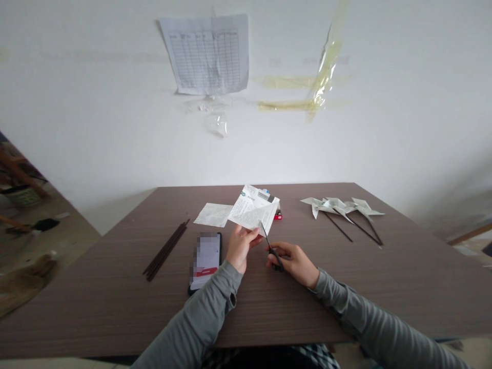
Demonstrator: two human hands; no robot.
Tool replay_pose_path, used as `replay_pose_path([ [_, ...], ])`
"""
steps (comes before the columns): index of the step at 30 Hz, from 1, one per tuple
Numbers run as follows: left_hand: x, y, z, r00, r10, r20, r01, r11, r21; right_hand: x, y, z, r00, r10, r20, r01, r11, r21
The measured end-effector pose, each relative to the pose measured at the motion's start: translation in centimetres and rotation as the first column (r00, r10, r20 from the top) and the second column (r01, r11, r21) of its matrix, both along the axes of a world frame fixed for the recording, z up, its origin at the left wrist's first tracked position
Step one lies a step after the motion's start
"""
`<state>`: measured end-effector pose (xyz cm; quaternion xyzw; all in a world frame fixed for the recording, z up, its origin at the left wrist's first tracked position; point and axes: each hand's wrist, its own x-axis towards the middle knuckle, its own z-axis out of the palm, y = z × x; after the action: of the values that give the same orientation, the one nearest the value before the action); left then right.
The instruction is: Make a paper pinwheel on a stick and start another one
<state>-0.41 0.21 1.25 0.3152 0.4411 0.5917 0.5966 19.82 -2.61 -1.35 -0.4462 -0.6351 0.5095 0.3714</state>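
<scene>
A square of printed paper (253, 207) is pinched at its lower edge by my left hand (241, 246), raised above the table. My right hand (294, 261) is closed round the handles of dark scissors (274, 256). Their blades point up and to the left, meeting the paper near its lower corner. Whether the blades are parted I cannot tell. Behind the raised paper, another printed sheet (213, 214) lies flat, and a small red object (278, 217) shows partly. Paper pinwheels (338, 206) on dark sticks (361, 227) lie at the right.
Several thin dark sticks (166, 251) are bundled on the left of the brown table (115, 302). A phone (205, 261) with a lit screen lies beside my left forearm. The white wall behind carries a taped printed form (207, 54) and strips of yellowish tape (286, 105).
</scene>
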Motion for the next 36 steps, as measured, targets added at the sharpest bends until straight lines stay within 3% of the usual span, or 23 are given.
replay_pose_path([
  [24, -0.2, 0.3, -0.5, 1.000, 0.000, -0.026, 0.000, 1.000, 0.002, -0.2, -0.3, 0.3, 1.000, -0.006, 0.023, 0.006, 1.000, -0.002],
  [36, -0.2, 0.4, -0.8, 1.000, -0.023, -0.011, 0.023, 0.999, 0.029, 0.0, 0.3, -0.8, 0.998, 0.006, -0.068, -0.006, 1.000, -0.001],
])
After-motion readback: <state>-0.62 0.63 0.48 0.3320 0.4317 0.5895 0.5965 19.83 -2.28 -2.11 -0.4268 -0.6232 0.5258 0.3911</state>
